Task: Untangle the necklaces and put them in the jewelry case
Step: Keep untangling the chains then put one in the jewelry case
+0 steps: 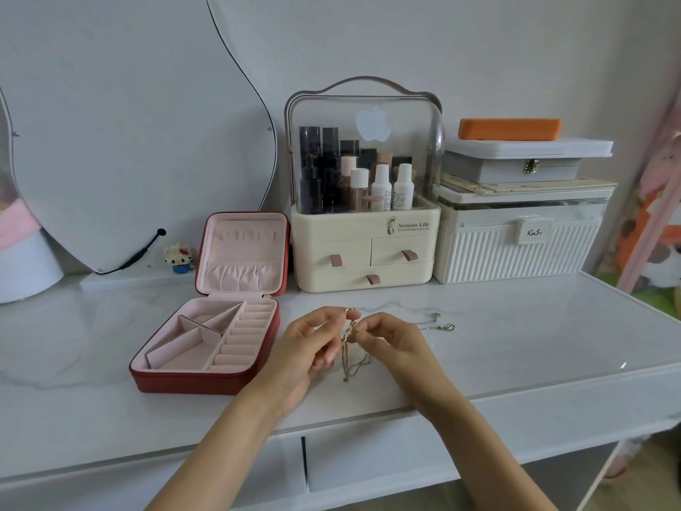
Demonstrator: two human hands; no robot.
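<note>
While our left hand [313, 348] and right hand [383, 341] pinched the knotted necklaces [348, 344] near the table's [516, 344] front edge, fingers closed, we judged pulling could tighten the knot; the case [191, 363] lay open leftward.

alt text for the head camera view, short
Two bare hands, left hand and right hand, pinch tangled necklaces above a white marble tabletop. An open red jewelry case with empty pink compartments lies to the left.
</note>
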